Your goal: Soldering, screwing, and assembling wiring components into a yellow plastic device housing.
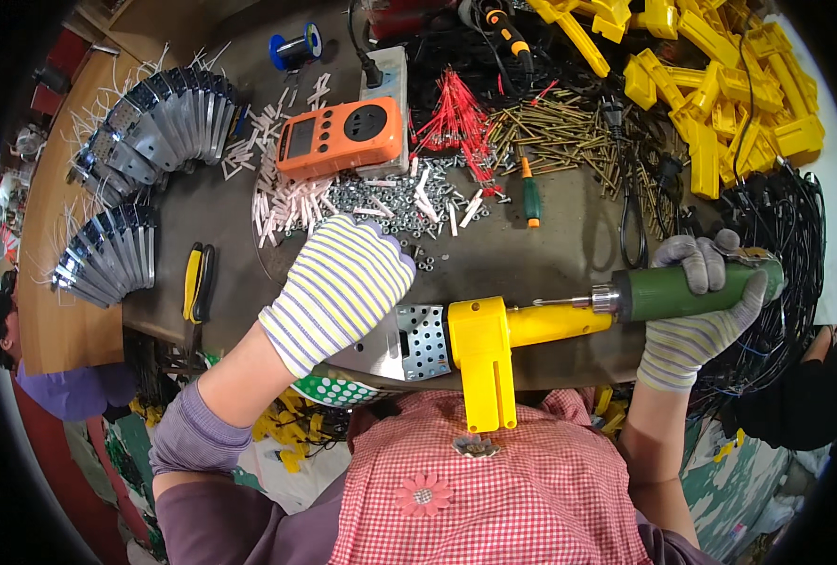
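Observation:
My right hand (684, 347), in a striped glove, is wrapped round a green power screwdriver (668, 294). Its bit points left, along a yellow plastic housing (481, 363) with a tapering yellow handle. A perforated metal plate (425, 344) joins the housing's left side, and smooth metal continues from it under my left hand (343, 287). That hand is gloved too, its fingers curled closed at the near edge of a pile of small nuts (395, 209). What it holds, if anything, is hidden. The housing lies at the table's front edge, by my checked apron.
An orange meter (341, 139) rests at a power strip (392, 75), amid white sleeves. Long screws (569, 127) and a green-handled screwdriver (530, 193) lie right of it. Yellow housings (729, 85) and black cables (767, 245) crowd the right; metal plates (159, 122) and pliers (198, 282) lie left.

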`<act>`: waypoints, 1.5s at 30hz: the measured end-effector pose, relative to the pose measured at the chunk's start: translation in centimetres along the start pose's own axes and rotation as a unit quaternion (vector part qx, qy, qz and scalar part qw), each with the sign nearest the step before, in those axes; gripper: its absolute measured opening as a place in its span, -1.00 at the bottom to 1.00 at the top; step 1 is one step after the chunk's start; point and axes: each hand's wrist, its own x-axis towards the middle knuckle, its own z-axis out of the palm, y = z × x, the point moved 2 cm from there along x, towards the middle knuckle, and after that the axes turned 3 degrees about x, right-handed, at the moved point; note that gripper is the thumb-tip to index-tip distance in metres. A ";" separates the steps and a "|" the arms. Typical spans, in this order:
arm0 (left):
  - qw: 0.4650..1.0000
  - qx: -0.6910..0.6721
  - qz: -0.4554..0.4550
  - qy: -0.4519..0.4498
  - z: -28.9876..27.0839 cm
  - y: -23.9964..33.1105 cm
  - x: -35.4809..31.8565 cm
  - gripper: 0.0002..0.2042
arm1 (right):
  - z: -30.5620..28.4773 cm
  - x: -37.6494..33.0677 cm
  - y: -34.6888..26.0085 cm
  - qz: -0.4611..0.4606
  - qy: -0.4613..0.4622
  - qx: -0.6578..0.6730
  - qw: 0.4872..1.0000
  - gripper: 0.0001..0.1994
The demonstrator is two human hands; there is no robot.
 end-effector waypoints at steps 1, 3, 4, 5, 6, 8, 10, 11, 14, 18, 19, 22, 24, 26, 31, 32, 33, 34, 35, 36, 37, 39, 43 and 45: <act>1.000 -0.011 -0.016 -0.011 0.0 -0.3 0.3 -0.91 | -0.2 0.0 0.2 0.002 0.003 -0.002 1.000 -0.60; 0.998 -0.045 -0.028 0.036 -0.2 -0.2 -0.1 -0.94 | -0.6 0.1 0.6 0.001 0.009 -0.005 1.000 -0.58; 0.979 -0.115 -0.087 0.145 -0.8 0.5 -0.9 -0.90 | -0.7 0.2 0.7 0.007 0.006 -0.004 1.000 -0.58; 0.939 -0.185 -0.148 0.250 -1.2 1.3 -2.0 -0.85 | -0.7 0.1 0.8 0.017 0.004 -0.004 1.000 -0.59; 0.925 -0.258 -0.162 0.229 -0.7 2.2 -2.9 -0.77 | -0.7 0.0 0.9 0.015 0.008 -0.009 1.000 -0.59; 0.899 -0.319 -0.187 0.233 -0.5 4.0 -3.8 -0.80 | -0.3 0.3 1.4 0.033 0.006 0.013 0.999 -0.61; 0.886 -0.330 -0.208 0.248 0.2 5.2 -4.1 -0.81 | -0.1 0.4 1.7 0.043 0.007 0.006 0.999 -0.62; 0.877 -0.344 -0.220 0.255 0.9 5.4 -4.1 -0.81 | -0.1 0.4 1.8 0.046 0.009 0.000 0.999 -0.63; 0.868 -0.351 -0.223 0.272 1.6 5.5 -4.2 -0.81 | 0.1 0.3 1.9 0.054 0.013 0.002 0.998 -0.64; 0.876 -0.333 -0.215 0.274 1.6 5.4 -4.1 -0.81 | -0.4 0.4 1.0 0.034 0.030 -0.011 0.999 -0.63; 0.876 -0.338 -0.213 0.270 1.6 5.4 -4.0 -0.81 | -0.4 0.4 0.8 0.021 0.043 -0.023 0.999 -0.62; 0.877 -0.339 -0.214 0.265 1.5 5.5 -4.1 -0.80 | -0.2 0.4 1.5 0.042 0.026 -0.022 0.999 -0.60; 0.878 -0.337 -0.215 0.262 1.6 5.6 -4.1 -0.80 | -0.1 0.3 1.6 0.040 0.027 -0.025 0.999 -0.59; 0.880 -0.326 -0.214 0.272 1.6 5.6 -4.0 -0.81 | -0.1 0.5 1.8 0.043 0.026 -0.024 0.998 -0.58; 0.877 -0.337 -0.214 0.266 1.6 5.5 -3.9 -0.81 | -0.2 0.6 0.7 0.040 0.047 -0.035 0.997 -0.60; 0.878 -0.337 -0.211 0.266 1.6 5.5 -3.9 -0.81 | -0.2 0.7 0.6 0.050 0.036 -0.038 0.997 -0.62; 0.878 -0.338 -0.211 0.267 1.6 5.5 -3.9 -0.81 | -0.1 0.8 0.7 0.049 0.037 -0.040 0.997 -0.62; 0.878 -0.337 -0.213 0.265 1.5 5.5 -3.9 -0.81 | 0.0 0.8 1.1 0.053 0.037 -0.040 0.997 -0.62; 0.878 -0.337 -0.215 0.264 1.5 5.5 -4.0 -0.81 | 0.0 0.8 1.2 0.057 0.037 -0.041 0.997 -0.62; 0.878 -0.337 -0.216 0.263 1.5 5.5 -4.0 -0.81 | 0.0 0.8 1.2 0.056 0.038 -0.043 0.997 -0.62; 0.877 -0.338 -0.216 0.263 1.6 5.5 -4.0 -0.81 | 0.0 0.9 1.3 0.062 0.033 -0.034 0.997 -0.62; 0.879 -0.337 -0.211 0.263 1.8 5.5 -4.0 -0.80 | 0.1 1.0 1.5 0.070 0.028 -0.026 0.997 -0.63; 0.876 -0.349 -0.212 0.258 1.6 5.6 -3.9 -0.80 | -0.2 1.0 2.2 0.063 0.058 -0.007 0.996 -0.64; 0.876 -0.369 -0.195 0.243 1.5 5.7 -3.8 -0.81 | -0.2 1.0 2.6 0.075 0.048 0.016 0.996 -0.65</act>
